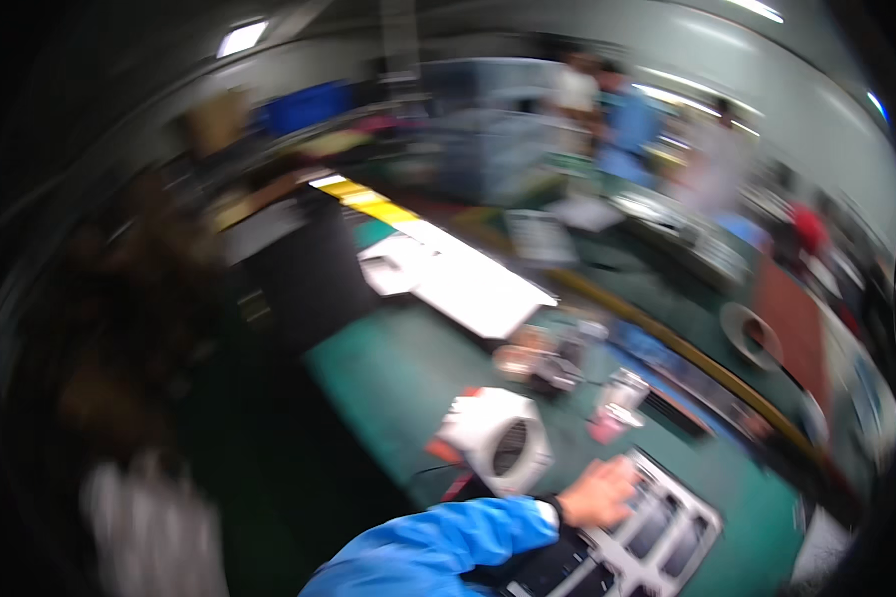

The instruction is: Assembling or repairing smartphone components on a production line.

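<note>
The whole view is smeared by motion. My left hand (599, 495), in a bright blue sleeve with a dark band at the wrist, reaches right over the bench. Its fingers look stretched out over the near left edge of a pale frame (709, 525) with long dark slots. Whether it presses on the frame I cannot tell. Beside the forearm stands a white and orange blower-like device (458, 428) with a round dark grille. A small bottle-like container (622, 393) with a reddish base is just beyond the hand. My right hand is out of view.
The green bench top (368, 383) carries a bright white panel (478, 289) with yellow bands and a blurred cluster of small items (553, 358). A yellowish rail (687, 373) runs along its far side. Several people (627, 124) are farther back. A blurred whitish shape (154, 527) is at lower left.
</note>
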The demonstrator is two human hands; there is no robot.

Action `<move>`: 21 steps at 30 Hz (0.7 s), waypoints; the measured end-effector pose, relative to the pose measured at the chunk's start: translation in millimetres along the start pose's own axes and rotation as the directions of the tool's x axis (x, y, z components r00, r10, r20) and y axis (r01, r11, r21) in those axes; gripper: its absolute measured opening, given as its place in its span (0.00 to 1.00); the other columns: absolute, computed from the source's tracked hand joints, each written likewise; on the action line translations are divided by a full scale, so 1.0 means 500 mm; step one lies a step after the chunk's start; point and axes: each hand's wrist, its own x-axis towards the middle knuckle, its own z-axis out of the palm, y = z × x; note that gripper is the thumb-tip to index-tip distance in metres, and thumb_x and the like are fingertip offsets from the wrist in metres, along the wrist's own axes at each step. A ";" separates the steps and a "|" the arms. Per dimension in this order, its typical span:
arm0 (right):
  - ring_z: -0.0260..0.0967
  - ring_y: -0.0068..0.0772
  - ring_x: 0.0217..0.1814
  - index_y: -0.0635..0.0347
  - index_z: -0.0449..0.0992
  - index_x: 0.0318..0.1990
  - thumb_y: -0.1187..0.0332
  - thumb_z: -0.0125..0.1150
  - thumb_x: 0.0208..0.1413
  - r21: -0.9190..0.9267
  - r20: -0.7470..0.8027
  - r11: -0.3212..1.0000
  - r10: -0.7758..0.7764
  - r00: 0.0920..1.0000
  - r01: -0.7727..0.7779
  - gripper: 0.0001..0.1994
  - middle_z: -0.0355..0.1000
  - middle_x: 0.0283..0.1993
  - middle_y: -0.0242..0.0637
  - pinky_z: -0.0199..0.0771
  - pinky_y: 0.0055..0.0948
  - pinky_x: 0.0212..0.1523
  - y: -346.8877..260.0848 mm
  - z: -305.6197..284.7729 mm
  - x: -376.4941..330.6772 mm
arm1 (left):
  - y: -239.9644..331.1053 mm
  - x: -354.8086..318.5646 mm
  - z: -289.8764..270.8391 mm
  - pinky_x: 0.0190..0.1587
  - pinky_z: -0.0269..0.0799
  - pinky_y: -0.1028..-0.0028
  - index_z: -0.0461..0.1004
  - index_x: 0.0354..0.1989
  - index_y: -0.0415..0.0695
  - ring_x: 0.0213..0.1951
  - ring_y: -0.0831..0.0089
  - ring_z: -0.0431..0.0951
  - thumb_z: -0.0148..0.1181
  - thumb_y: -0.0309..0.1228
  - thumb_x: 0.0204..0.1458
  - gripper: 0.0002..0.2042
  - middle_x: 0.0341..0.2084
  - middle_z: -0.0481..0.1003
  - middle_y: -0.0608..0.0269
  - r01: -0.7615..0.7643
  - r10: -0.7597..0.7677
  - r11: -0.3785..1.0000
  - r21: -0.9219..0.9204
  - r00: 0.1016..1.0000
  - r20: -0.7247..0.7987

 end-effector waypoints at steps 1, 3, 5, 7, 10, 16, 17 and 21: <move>0.67 0.24 0.21 0.66 0.78 0.29 0.66 0.61 0.60 0.038 -0.002 0.997 0.072 0.997 -0.072 0.12 0.72 0.20 0.35 0.67 0.25 0.24 0.044 -0.010 0.004 | 0.008 0.002 0.016 0.63 0.52 0.40 0.71 0.49 0.45 0.68 0.42 0.54 0.59 0.45 0.52 0.20 0.65 0.61 0.52 0.044 -0.045 0.998 -0.046 0.998 -0.041; 0.67 0.25 0.20 0.66 0.78 0.30 0.66 0.60 0.61 0.026 -0.198 0.944 0.327 0.924 -0.329 0.12 0.71 0.20 0.35 0.67 0.26 0.22 0.113 -0.007 0.006 | 0.014 0.016 0.006 0.65 0.46 0.37 0.69 0.48 0.43 0.72 0.45 0.46 0.58 0.44 0.53 0.20 0.67 0.58 0.50 0.064 -0.045 0.988 -0.137 0.990 0.137; 0.68 0.25 0.20 0.65 0.78 0.32 0.65 0.59 0.62 -0.034 -0.181 0.968 0.238 0.954 -0.247 0.11 0.72 0.21 0.35 0.68 0.26 0.21 0.105 -0.002 0.004 | 0.023 -0.002 -0.016 0.65 0.44 0.36 0.69 0.48 0.42 0.73 0.46 0.43 0.58 0.43 0.53 0.20 0.67 0.57 0.50 0.123 -0.094 0.972 -0.198 0.984 0.150; 0.68 0.26 0.21 0.65 0.77 0.39 0.64 0.57 0.63 -0.115 -0.148 0.984 0.119 0.982 -0.136 0.11 0.73 0.24 0.37 0.68 0.27 0.21 0.115 -0.017 0.021 | 0.021 -0.016 -0.029 0.66 0.42 0.36 0.69 0.47 0.40 0.73 0.47 0.40 0.60 0.41 0.51 0.20 0.67 0.57 0.51 0.167 -0.131 0.958 -0.231 0.978 0.164; 0.68 0.26 0.21 0.65 0.77 0.39 0.64 0.57 0.63 -0.122 -0.111 0.982 0.129 0.986 -0.142 0.11 0.73 0.24 0.37 0.68 0.27 0.21 0.126 -0.034 0.054 | 0.026 -0.020 -0.014 0.66 0.44 0.35 0.69 0.46 0.41 0.73 0.47 0.42 0.63 0.40 0.50 0.20 0.65 0.59 0.51 0.163 -0.145 0.959 -0.231 0.985 0.093; 0.67 0.26 0.21 0.65 0.77 0.39 0.65 0.57 0.63 -0.069 -0.110 0.973 0.214 0.971 -0.222 0.11 0.72 0.24 0.37 0.68 0.27 0.21 0.105 -0.027 0.056 | 0.023 -0.006 0.007 0.65 0.46 0.35 0.70 0.46 0.41 0.73 0.47 0.43 0.64 0.41 0.49 0.21 0.64 0.60 0.51 0.131 -0.117 0.968 -0.212 0.990 0.078; 0.67 0.26 0.20 0.65 0.77 0.39 0.65 0.57 0.63 -0.049 -0.127 0.969 0.234 0.964 -0.242 0.11 0.72 0.24 0.37 0.68 0.27 0.21 0.102 -0.026 0.046 | 0.024 -0.003 0.010 0.65 0.46 0.35 0.71 0.46 0.41 0.72 0.47 0.43 0.64 0.41 0.49 0.21 0.64 0.60 0.52 0.126 -0.113 0.968 -0.219 0.991 0.071; 0.66 0.27 0.20 0.65 0.77 0.39 0.67 0.56 0.63 0.138 -0.101 0.975 0.190 0.977 -0.175 0.09 0.71 0.22 0.37 0.68 0.27 0.21 0.108 -0.021 0.008 | 0.029 0.014 0.009 0.65 0.46 0.36 0.73 0.45 0.42 0.72 0.47 0.47 0.61 0.45 0.49 0.21 0.64 0.61 0.51 0.090 -0.076 0.984 -0.156 0.993 0.092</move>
